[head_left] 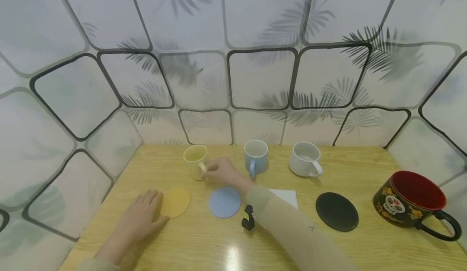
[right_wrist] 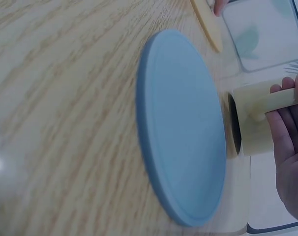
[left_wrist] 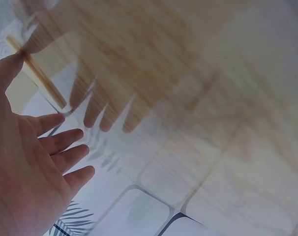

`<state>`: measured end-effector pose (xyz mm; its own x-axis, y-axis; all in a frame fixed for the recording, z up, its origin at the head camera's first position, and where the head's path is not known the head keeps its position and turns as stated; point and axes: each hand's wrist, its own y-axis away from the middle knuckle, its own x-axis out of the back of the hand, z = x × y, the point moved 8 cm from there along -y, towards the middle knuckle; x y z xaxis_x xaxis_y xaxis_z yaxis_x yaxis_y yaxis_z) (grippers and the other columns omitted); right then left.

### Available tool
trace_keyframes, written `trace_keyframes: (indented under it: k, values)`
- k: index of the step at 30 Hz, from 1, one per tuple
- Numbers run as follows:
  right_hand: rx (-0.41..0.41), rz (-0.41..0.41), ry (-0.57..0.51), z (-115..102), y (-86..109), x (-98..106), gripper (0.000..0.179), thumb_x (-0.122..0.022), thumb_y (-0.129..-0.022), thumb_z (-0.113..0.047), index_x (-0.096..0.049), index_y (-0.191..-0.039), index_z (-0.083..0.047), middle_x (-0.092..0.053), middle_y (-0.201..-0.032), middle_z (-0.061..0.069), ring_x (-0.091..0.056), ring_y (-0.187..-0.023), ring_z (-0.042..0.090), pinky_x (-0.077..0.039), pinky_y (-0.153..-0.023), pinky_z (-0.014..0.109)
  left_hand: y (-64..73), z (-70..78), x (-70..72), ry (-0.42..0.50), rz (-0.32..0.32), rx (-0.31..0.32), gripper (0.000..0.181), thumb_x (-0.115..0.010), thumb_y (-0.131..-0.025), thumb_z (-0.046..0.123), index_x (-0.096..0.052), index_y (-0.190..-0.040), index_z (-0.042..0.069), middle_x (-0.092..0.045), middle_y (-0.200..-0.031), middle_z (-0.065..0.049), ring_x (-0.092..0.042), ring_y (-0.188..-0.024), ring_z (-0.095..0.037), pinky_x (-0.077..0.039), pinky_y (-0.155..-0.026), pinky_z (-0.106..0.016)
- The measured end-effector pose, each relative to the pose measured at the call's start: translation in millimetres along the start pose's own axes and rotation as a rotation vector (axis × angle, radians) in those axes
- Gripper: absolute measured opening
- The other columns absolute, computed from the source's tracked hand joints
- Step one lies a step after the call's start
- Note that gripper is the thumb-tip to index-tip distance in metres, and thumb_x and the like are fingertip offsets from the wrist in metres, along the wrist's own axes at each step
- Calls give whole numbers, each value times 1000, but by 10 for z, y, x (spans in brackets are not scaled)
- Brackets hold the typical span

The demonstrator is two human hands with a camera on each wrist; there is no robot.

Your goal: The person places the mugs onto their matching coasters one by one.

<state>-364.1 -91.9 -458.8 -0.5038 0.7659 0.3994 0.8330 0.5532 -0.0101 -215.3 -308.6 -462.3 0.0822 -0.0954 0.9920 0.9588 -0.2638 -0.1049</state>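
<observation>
My right hand point(head_left: 224, 171) pinches the handle of a pale yellow mug point(head_left: 193, 163) at the back left of the table. In the right wrist view the mug point(right_wrist: 254, 135) is upright, and its dark underside shows just above the wood. My left hand point(head_left: 140, 214) lies with extended fingers at the left edge of a round yellow coaster point(head_left: 176, 202); in the left wrist view its thumb touches the rim of this coaster point(left_wrist: 41, 76). A round blue coaster point(head_left: 224, 202) lies in front of the yellow mug, near my right forearm.
Along the back stand a light blue mug point(head_left: 255, 157) and a white mug point(head_left: 304, 159). A white square coaster point(head_left: 286, 197) is partly under my right sleeve. Rightward are a black round coaster point(head_left: 337, 211) and a large black skull mug point(head_left: 405, 206). Patterned curtain point(head_left: 260, 80) surrounds the table.
</observation>
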Motion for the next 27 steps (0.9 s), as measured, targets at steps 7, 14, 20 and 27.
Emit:
trace_keyframes:
  k: [7,14,20,27]
  values:
    - [18,14,32,-34,36,-26,15,-84,-92,-21,-85,-101,-10,-84,-102,7,-64,-87,4,-54,-86,20,1,19,3,-8,-7,-9,74,-72,-96,46,-57,-144,-8,-55,-150,-35,-52,-141,-55,-40,-120,-70]
    - [25,35,-8,-106,88,-48,14,-84,-92,-20,-85,-100,-9,-84,-105,7,-66,-89,1,-54,-87,20,-8,39,22,-18,0,-15,73,-73,-95,47,-59,-142,-7,-56,-149,-34,-53,-140,-54,-41,-119,-70]
    - [14,62,-73,-149,126,-91,14,-85,-90,-17,-85,-99,-6,-84,-101,10,-65,-83,1,-55,-79,16,-8,32,8,-22,2,-19,72,-73,-95,46,-59,-142,-7,-56,-149,-34,-54,-140,-54,-41,-119,-70]
    - [49,93,-107,-252,159,-147,14,-85,-90,-15,-84,-99,-5,-83,-106,12,-70,-90,3,-56,-82,16,-1,42,29,-8,-2,-13,72,-73,-95,46,-59,-142,-7,-56,-149,-34,-53,-140,-54,-40,-120,-70]
